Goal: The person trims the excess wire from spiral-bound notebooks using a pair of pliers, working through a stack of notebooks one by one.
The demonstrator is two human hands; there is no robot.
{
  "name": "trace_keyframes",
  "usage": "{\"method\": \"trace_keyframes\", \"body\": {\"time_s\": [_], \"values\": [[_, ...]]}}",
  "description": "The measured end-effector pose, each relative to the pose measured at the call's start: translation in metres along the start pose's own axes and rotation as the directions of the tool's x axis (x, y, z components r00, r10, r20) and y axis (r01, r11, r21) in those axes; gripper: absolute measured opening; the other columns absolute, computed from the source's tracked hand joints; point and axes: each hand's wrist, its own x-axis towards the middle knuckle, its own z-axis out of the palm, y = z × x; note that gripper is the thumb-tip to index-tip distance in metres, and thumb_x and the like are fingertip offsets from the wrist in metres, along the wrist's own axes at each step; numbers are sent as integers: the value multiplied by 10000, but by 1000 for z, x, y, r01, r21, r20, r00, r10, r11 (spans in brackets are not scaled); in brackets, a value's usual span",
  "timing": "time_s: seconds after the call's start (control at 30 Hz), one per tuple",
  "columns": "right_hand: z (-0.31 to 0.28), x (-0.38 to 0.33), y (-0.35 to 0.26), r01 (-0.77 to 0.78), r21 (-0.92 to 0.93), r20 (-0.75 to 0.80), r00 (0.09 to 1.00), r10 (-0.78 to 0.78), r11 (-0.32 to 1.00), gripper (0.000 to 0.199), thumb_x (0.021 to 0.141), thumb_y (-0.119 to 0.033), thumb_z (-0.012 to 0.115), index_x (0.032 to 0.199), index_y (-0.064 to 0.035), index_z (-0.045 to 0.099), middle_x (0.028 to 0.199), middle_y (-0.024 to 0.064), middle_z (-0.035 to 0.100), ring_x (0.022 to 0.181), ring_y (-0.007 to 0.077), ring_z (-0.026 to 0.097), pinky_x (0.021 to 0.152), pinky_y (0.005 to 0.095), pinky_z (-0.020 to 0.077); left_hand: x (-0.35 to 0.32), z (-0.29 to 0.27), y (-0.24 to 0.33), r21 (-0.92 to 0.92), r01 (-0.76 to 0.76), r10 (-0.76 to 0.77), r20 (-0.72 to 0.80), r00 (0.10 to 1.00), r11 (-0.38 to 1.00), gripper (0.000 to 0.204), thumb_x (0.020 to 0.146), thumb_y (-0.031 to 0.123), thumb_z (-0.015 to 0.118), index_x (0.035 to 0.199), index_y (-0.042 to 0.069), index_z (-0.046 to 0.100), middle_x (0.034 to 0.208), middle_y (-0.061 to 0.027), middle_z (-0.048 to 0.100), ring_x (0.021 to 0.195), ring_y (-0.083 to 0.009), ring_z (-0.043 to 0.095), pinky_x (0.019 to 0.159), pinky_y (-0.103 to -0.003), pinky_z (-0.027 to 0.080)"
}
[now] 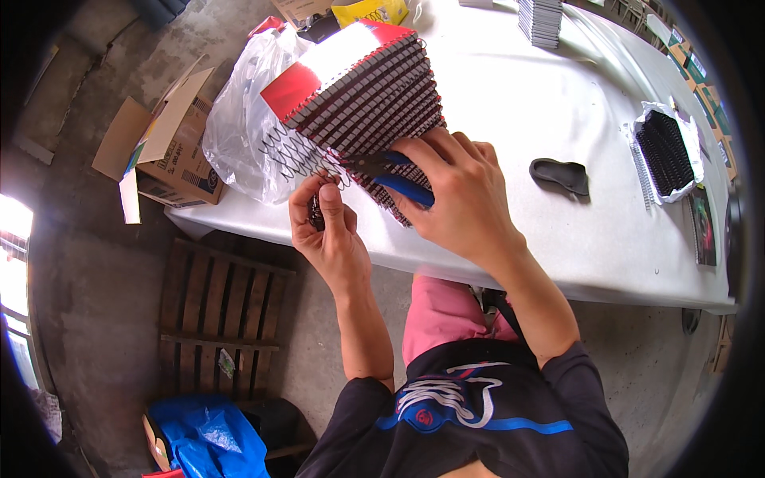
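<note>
A tall stack of spiral-bound notebooks (378,99) with a red and white cover on top stands at the near edge of the table, its coiled spines facing me. My right hand (470,191) grips blue-handled pliers (410,190), whose dark jaws rest at the left corner of the spines. Just left of the jaws, my left hand (331,227) is closed around a dark wire coil (317,213), mostly hidden by the fingers. Several loose spiral wire ends (288,155) stick out from the stack's left side, above my left hand.
The white-covered table (494,95) carries a clear plastic bag (251,119), a dark pouch-like item (560,177), a packet of black coils (665,151) and another notebook pile (540,20). An open carton (179,151) stands at left. Below lie a wooden pallet (223,311) and a blue bag (207,434).
</note>
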Motion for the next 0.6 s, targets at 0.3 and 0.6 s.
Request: {"method": "trace_keyframes", "body": {"time_s": [0.3,0.6], "values": [[9,-5,11,-91,214,67,995,78,973,358,669,-187,744,999,-128,617,845,77,632,763,254,637,675,383,506,-2,-3,-3,-197,65,-56,52,997,978,213,927,213,544,1003,14,551,850,-45,559,628,-38,399,449,-165,288],[-2,0,5,14,58,-78,997,-9,998,382,721,-211,716,1072,-120,595,987,76,595,919,256,569,811,381,389,5,-23,5,-815,483,-531,268,804,320,337,901,231,513,1117,-27,529,1108,-177,549,1052,-288,553,935,-341,492]]}}
